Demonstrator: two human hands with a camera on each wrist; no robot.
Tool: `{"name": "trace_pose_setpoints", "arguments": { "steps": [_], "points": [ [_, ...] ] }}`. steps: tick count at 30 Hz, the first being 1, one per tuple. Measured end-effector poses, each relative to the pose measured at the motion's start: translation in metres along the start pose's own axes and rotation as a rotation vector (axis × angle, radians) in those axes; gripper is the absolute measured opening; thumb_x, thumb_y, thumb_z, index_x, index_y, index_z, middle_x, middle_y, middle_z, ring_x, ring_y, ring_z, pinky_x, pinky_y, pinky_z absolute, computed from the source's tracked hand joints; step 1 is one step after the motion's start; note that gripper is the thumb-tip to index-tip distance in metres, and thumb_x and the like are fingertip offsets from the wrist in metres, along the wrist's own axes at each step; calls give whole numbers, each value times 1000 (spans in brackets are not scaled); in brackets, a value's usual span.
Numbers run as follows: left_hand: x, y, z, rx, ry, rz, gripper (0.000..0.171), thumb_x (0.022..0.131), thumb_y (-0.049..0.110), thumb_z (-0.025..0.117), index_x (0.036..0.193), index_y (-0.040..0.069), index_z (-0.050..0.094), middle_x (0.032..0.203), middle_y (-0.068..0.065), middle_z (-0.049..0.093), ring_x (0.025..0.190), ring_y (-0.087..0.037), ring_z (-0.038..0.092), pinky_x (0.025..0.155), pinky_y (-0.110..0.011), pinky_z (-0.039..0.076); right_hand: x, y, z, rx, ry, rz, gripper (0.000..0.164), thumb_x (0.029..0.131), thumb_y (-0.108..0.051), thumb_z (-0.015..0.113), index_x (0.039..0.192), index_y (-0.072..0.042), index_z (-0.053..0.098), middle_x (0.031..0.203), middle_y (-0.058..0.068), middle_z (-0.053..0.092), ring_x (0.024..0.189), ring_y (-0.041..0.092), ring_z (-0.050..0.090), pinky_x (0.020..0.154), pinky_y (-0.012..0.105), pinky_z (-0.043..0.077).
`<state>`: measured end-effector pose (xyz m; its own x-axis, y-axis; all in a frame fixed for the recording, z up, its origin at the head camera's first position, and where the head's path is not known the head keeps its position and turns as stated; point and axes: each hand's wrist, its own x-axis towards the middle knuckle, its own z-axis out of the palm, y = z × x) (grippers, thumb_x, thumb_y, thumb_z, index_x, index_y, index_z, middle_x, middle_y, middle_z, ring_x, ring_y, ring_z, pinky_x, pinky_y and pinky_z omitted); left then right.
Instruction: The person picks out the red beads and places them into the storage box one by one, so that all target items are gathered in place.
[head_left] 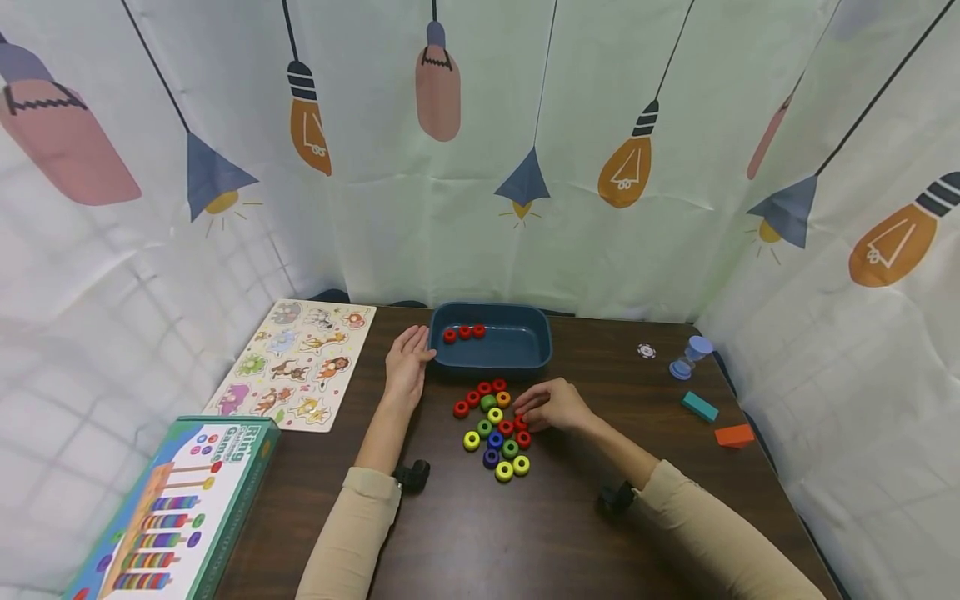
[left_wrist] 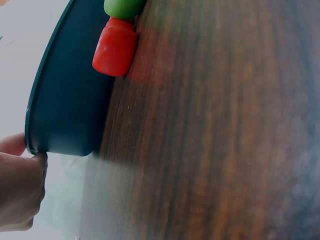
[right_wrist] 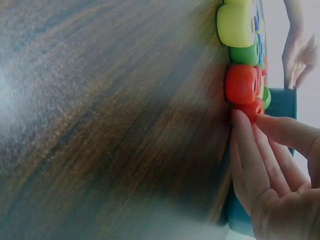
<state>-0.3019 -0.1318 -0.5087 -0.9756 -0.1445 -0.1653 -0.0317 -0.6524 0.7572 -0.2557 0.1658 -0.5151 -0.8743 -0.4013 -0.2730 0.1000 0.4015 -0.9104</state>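
My left hand (head_left: 406,365) is at the left end of a dark blue tray (head_left: 491,367), its thumb and fingers gripping the rim by the near corner. Inside the tray, three red beads (head_left: 465,332) lie in a row along the left part. My right hand (head_left: 553,406) reaches to the right side of a loose cluster of ring-shaped beads (head_left: 496,440) on the table. Between its thumb and index finger it pinches a red bead (right_wrist: 253,106), partly covered by the fingertips. The cluster holds red, green, yellow, blue and orange beads, lying flat just in front of the tray.
A board with animal pictures (head_left: 296,362) lies at the back left, with a bead-game box (head_left: 183,508) before it. Toward the right are a poker chip (head_left: 647,352), a blue hourglass (head_left: 690,358), a teal block (head_left: 700,406) and an orange block (head_left: 734,436). Curtains enclose the table.
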Motion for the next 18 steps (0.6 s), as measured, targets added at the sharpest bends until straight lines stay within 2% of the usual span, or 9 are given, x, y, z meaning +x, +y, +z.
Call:
{"name": "trace_pose_setpoints", "arguments": {
  "steps": [10, 18],
  "points": [
    [0, 0, 0, -4, -6, -2, 73, 83, -29, 45, 148, -1, 28, 154, -21, 33, 143, -25, 34, 116, -41, 27, -3, -5, -4, 57, -30, 17, 25, 83, 10, 67, 106, 2, 73, 100, 15, 74, 85, 27, 73, 70, 45, 60],
    [-1, 0, 0, -20, -6, 1, 73, 83, -30, 45, 148, -2, 28, 156, -23, 29, 143, -26, 33, 116, -42, 26, -1, -6, -10, 125, -49, 3, 26, 82, 10, 69, 107, 3, 72, 100, 15, 74, 87, 29, 73, 76, 50, 58]
  ]
}}
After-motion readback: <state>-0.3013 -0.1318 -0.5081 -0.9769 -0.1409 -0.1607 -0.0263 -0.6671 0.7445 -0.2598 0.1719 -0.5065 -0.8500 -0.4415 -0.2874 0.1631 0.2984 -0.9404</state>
